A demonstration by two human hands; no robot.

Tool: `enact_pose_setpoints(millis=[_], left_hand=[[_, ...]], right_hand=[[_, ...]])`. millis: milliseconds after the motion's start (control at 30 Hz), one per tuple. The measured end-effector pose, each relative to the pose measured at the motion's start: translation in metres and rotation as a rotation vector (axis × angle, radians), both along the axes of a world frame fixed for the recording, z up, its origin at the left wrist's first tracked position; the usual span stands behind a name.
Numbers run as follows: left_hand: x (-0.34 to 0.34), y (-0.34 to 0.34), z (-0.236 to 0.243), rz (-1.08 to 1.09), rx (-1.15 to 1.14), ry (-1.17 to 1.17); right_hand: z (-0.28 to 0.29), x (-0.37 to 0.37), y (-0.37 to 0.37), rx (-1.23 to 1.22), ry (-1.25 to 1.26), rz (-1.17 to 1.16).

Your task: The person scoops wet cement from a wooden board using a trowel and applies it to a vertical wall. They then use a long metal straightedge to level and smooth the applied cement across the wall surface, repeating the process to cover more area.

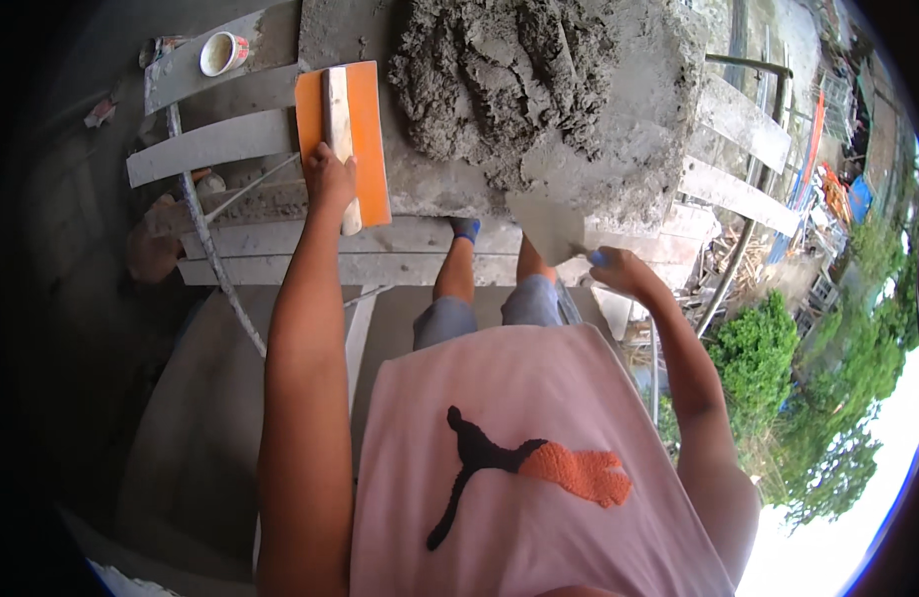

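My left hand (331, 182) is closed round the pale wooden handle of an orange plastering float (369, 149), held out to the left of the mortar board. In my right hand (623, 272) is the blue handle of a trowel (546, 225), its flat grey blade pointing up and left to the near edge of the mortar. A large heap of wet grey mortar (504, 75) lies on the mortar-coated board (650, 129) ahead of me. Whether the blade touches the mortar, I cannot tell.
White scaffold planks (215, 146) on metal poles (212, 239) flank the board on both sides. A small white tub (222, 55) stands on a plank at the far left. Past the scaffold on the right lie debris (743, 264) and green bushes (759, 343) far below.
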State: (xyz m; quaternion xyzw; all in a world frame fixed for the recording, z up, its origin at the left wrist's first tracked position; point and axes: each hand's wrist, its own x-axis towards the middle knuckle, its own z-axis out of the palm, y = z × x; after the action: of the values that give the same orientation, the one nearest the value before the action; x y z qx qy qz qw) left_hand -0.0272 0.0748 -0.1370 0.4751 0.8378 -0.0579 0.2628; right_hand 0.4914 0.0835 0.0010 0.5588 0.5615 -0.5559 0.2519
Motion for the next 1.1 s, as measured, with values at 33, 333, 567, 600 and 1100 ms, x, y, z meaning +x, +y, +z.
enact_pose_setpoints(millis=[33,333,567,600,1100], left_hand=[[0.001,0.002,0.004,0.015,-0.003,0.005],[0.006,0.002,0.004,0.028,-0.005,0.028],[0.005,0.006,0.008,0.047,-0.01,0.064],[0.009,0.002,0.006,0.04,-0.004,0.073],[0.018,0.009,0.024,0.175,-0.009,0.021]], right_hand=[[-0.015,0.004,-0.005,-0.014,0.043,0.061],[-0.063,-0.077,0.038,0.141,0.072,-0.155],[-0.021,-0.114,0.056,0.487,-0.025,-0.052],[-0.009,-0.113,0.057,0.554,-0.038,-0.03],[0.016,-0.086,0.104,0.875,-0.303,-0.136]])
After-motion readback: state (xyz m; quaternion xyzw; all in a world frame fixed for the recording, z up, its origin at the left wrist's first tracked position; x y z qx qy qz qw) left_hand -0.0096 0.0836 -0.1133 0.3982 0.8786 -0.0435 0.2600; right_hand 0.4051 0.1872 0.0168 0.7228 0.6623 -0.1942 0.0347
